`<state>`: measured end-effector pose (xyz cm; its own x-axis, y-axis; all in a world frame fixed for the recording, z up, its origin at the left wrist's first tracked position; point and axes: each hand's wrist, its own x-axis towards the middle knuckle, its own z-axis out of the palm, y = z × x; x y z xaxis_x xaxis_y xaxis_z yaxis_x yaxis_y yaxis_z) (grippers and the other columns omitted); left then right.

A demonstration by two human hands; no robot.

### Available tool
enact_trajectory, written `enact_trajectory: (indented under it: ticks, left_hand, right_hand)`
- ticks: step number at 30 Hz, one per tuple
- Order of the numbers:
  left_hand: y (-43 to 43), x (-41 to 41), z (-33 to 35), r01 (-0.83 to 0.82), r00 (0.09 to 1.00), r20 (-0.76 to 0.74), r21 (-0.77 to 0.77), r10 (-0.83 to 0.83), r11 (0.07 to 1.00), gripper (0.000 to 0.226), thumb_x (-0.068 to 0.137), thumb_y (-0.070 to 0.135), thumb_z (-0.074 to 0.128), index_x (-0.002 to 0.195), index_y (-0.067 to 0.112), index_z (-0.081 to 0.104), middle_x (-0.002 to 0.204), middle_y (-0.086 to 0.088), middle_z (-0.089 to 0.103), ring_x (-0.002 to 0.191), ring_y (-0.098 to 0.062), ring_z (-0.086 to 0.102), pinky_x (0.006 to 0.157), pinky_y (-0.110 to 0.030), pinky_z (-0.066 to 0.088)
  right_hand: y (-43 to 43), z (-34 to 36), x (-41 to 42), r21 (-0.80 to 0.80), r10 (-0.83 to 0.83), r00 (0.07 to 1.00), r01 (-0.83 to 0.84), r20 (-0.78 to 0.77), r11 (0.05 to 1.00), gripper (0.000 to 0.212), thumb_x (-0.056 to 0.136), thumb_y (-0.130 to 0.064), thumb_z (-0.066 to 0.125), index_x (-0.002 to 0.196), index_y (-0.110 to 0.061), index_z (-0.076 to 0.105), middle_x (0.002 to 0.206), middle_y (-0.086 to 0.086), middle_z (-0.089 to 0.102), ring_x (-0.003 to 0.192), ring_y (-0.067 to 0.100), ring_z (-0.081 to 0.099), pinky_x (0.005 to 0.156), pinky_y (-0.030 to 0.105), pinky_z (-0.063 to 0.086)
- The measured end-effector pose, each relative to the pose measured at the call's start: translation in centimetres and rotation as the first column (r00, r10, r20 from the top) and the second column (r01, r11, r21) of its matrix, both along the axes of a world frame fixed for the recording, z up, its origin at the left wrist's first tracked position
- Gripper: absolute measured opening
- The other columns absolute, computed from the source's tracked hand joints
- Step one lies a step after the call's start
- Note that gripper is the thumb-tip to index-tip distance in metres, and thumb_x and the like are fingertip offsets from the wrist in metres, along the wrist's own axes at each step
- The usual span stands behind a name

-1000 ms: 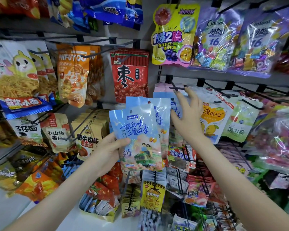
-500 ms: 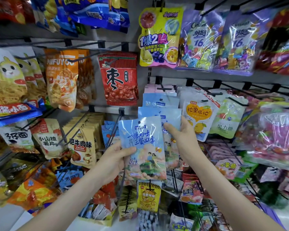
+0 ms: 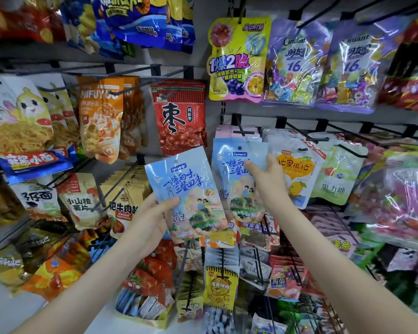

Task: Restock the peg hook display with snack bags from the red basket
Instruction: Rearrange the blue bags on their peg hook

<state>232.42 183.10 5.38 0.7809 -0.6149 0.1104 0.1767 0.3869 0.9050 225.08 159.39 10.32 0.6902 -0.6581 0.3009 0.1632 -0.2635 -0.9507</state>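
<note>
Your left hand (image 3: 152,222) clasped a pale blue snack bag (image 3: 188,189) by its lower left edge, tilted, at the centre of the frame. Your right hand (image 3: 268,182) pinched a matching second bag (image 3: 234,174) just right of it, below a black peg hook (image 3: 241,127)

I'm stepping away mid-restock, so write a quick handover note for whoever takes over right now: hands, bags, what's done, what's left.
Left hand: grips a tilted blue bag by its lower left edge, off any hook.
Right hand: pinches a matching second blue bag, upright just below the peg hook that carries pink packs. I cannot tell whether its hole is on the peg.
Done: both bags are up at the display.
Left: hang the second blue bag, then the tilted one. The red basket is out of view.
</note>
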Motion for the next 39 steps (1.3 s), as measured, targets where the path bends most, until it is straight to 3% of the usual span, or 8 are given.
enact_trajectory:
  ticks: [9, 14, 18, 22, 28, 30, 33, 39]
  left_hand:
    - [-1.5, 0.1, 0.5, -0.024, 1.0, -0.006, 0.067, 0.025, 0.997, 0.039, 0.075, 0.017, 0.067, 0.113, 0.014, 0.067, 0.119, -0.007, 0.068, 0.109, -0.023, 0.065, 0.084, -0.037, 0.053]
    - [-2.8, -0.3, 1.1, -0.007, 1.0, 0.026, 0.103, 0.004, 0.995, 0.043, 0.075, 0.017, 0.068, 0.117, 0.012, 0.063, 0.116, -0.005, 0.069, 0.1, -0.016, 0.068, 0.079, -0.027, 0.052]
    - [-3.8, -0.6, 1.4, 0.03, 0.997, 0.062, 0.149, -0.039, 0.988, 0.028, 0.088, 0.009, 0.061, 0.116, 0.008, 0.063, 0.113, -0.009, 0.07, 0.066, -0.007, 0.065, 0.059, -0.015, 0.047]
    - [-5.3, -1.5, 2.2, 0.094, 0.989, 0.101, 0.165, -0.112, 0.982, 0.026, 0.091, 0.007, 0.058, 0.117, 0.012, 0.063, 0.11, -0.002, 0.072, 0.071, -0.004, 0.067, 0.056, -0.015, 0.049]
    - [-8.2, -1.6, 3.1, -0.022, 0.973, 0.225, 0.283, -0.044, 0.959, 0.043, 0.091, 0.016, 0.063, 0.131, 0.019, 0.049, 0.107, -0.007, 0.068, 0.085, -0.024, 0.065, 0.071, -0.033, 0.053]
    - [-9.1, -1.5, 3.2, -0.141, 0.925, 0.379, 0.308, 0.014, 0.941, 0.07, 0.089, 0.019, 0.066, 0.141, 0.04, 0.025, 0.105, -0.002, 0.067, 0.093, -0.022, 0.067, 0.081, -0.038, 0.055]
    - [-10.0, -1.2, 3.4, -0.303, 0.712, 0.702, 0.306, 0.001, 0.903, 0.093, 0.09, 0.019, 0.063, 0.129, 0.07, -0.005, 0.096, 0.013, 0.05, 0.072, -0.007, 0.059, 0.06, -0.01, 0.041]
    - [-11.0, -0.8, 3.4, -0.515, 0.495, 0.863, 0.386, -0.103, 0.765, 0.066, 0.097, 0.038, 0.046, 0.146, 0.051, 0.004, 0.092, 0.002, 0.033, 0.073, -0.014, 0.047, 0.064, -0.01, 0.037]
  right_hand:
    - [-0.4, 0.4, 2.1, -0.225, -0.235, 0.969, 0.212, -0.081, 0.951, 0.03, 0.091, -0.028, 0.061, 0.108, -0.016, 0.04, 0.086, -0.007, 0.052, 0.071, 0.008, 0.053, 0.051, 0.017, 0.038]
    - [-0.1, 0.0, 0.7, -0.471, -0.417, 0.909, 0.364, -0.009, 0.803, 0.065, 0.082, -0.024, 0.072, 0.131, -0.004, 0.035, 0.124, 0.013, 0.044, 0.114, 0.026, 0.041, 0.09, 0.027, 0.032]
    - [1.1, -0.1, -1.9, -0.519, -0.174, 0.963, 0.258, 0.206, 0.815, 0.044, 0.088, -0.023, 0.062, 0.127, -0.023, 0.041, 0.114, -0.003, 0.044, 0.101, 0.013, 0.042, 0.087, 0.026, 0.037]
    - [2.1, 0.2, -3.5, -0.467, 0.202, 0.979, -0.188, -0.019, 0.864, 0.036, 0.094, -0.041, 0.051, 0.124, -0.056, 0.038, 0.127, -0.02, 0.046, 0.115, -0.009, 0.043, 0.09, 0.005, 0.034]
    - [1.3, 0.2, -3.4, -0.477, 0.115, 0.988, -0.152, -0.106, 0.866, 0.045, 0.093, -0.021, 0.058, 0.125, -0.049, 0.044, 0.117, -0.001, 0.039, 0.11, 0.007, 0.037, 0.084, -0.004, 0.024]
    - [0.7, 0.3, -3.1, -0.483, 0.063, 0.992, -0.11, -0.113, 0.869, 0.047, 0.093, -0.02, 0.057, 0.129, -0.048, 0.043, 0.108, -0.005, 0.036, 0.099, 0.002, 0.034, 0.08, -0.009, 0.022]
    - [0.0, 0.4, -2.6, -0.486, 0.014, 0.993, -0.071, -0.121, 0.871, 0.051, 0.096, -0.013, 0.052, 0.134, -0.045, 0.042, 0.101, -0.009, 0.03, 0.085, -0.004, 0.036, 0.074, -0.009, 0.025]
    - [-0.1, 0.8, -1.8, -0.541, -0.017, 0.984, -0.083, -0.177, 0.837, 0.058, 0.098, -0.008, 0.043, 0.136, -0.049, 0.028, 0.111, 0.003, 0.027, 0.104, 0.018, 0.039, 0.087, 0.014, 0.032]
